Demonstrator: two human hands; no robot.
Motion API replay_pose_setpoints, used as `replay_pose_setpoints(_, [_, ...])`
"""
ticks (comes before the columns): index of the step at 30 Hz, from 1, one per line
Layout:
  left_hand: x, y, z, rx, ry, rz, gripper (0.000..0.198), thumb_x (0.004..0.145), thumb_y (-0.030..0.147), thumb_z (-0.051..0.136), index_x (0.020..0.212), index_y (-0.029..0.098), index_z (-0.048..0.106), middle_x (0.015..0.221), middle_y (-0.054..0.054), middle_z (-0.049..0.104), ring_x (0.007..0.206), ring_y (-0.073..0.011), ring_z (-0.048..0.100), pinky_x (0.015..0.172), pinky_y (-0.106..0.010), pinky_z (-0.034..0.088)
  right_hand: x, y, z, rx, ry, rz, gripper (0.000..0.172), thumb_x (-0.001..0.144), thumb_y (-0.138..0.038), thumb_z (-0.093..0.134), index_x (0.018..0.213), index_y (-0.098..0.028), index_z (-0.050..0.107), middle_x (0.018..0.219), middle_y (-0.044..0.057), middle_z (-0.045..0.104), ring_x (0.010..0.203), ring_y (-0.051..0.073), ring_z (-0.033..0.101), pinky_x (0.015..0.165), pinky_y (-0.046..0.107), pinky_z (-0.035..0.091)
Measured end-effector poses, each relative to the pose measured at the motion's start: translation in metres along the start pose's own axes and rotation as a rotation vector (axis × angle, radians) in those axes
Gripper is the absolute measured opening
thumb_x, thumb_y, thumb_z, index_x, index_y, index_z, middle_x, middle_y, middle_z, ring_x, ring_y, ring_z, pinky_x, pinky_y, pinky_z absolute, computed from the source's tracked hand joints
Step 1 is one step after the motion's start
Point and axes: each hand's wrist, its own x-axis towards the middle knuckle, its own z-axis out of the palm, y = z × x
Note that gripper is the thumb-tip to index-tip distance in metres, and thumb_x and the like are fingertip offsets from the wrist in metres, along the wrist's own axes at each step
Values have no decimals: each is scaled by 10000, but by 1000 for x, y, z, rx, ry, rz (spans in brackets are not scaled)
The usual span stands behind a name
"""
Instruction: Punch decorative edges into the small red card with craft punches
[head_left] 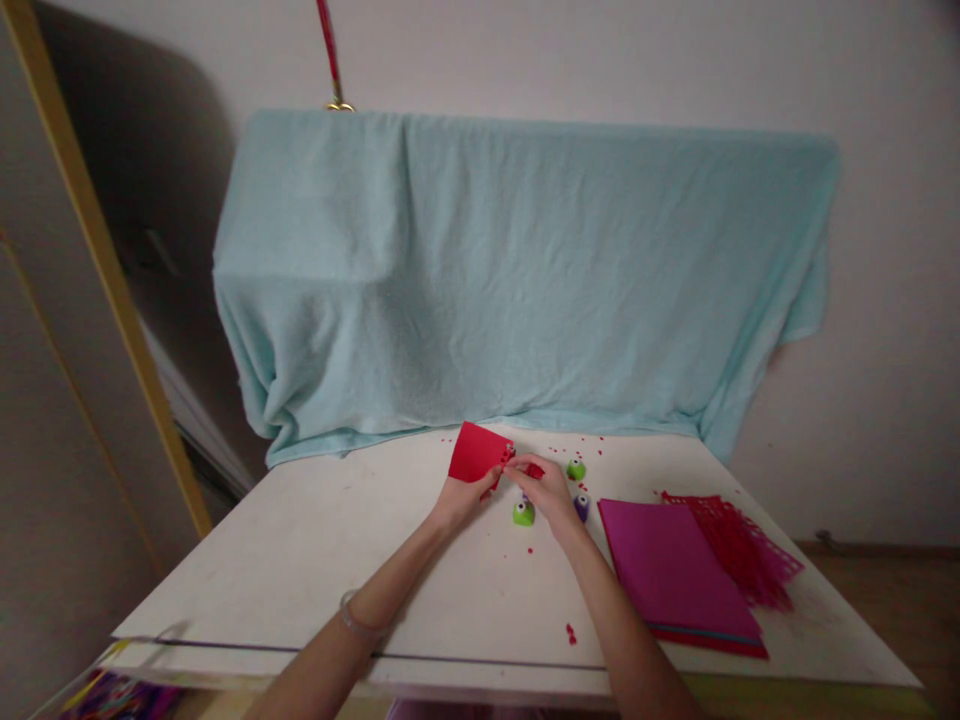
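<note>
My left hand (pixel 466 497) pinches the lower edge of a red paper sheet (pixel 475 453) held just above the white table (pixel 300 560). My right hand (pixel 546 490) is closed around a small red object at the sheet's right edge, probably a paper punch (pixel 534 469), mostly hidden by my fingers. A green punch (pixel 523 513) sits between my hands. Another green punch (pixel 575 468) and a purple punch (pixel 582 505) lie to the right of my right hand.
A stack of magenta sheets (pixel 675 570) lies on the right, with punched red lattice paper (pixel 742 545) beside it. Small red paper bits (pixel 571 632) dot the table. A light blue towel (pixel 517 280) drapes something behind the table. A wooden frame (pixel 97 260) stands on the left.
</note>
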Motion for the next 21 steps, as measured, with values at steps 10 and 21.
replay_pose_setpoints(10, [-2, 1, 0, 13, 8, 11, 483, 672, 553, 719, 880, 122, 653, 638, -25, 612, 501, -110, 489, 475, -223, 383, -1, -4, 0, -8, 3, -2, 279, 681, -426, 729, 802, -175, 712, 653, 8, 612, 545, 133, 482, 498, 241, 349])
replay_pose_setpoints(21, [1, -4, -2, 35, -32, 45, 419, 717, 544, 685, 812, 144, 607, 604, 6, 567, 489, -100, 465, 461, -209, 349, -2, -7, 1, 6, -1, 8, 278, 666, -425, 729, 787, -175, 714, 649, 14, 610, 550, 138, 487, 488, 239, 342])
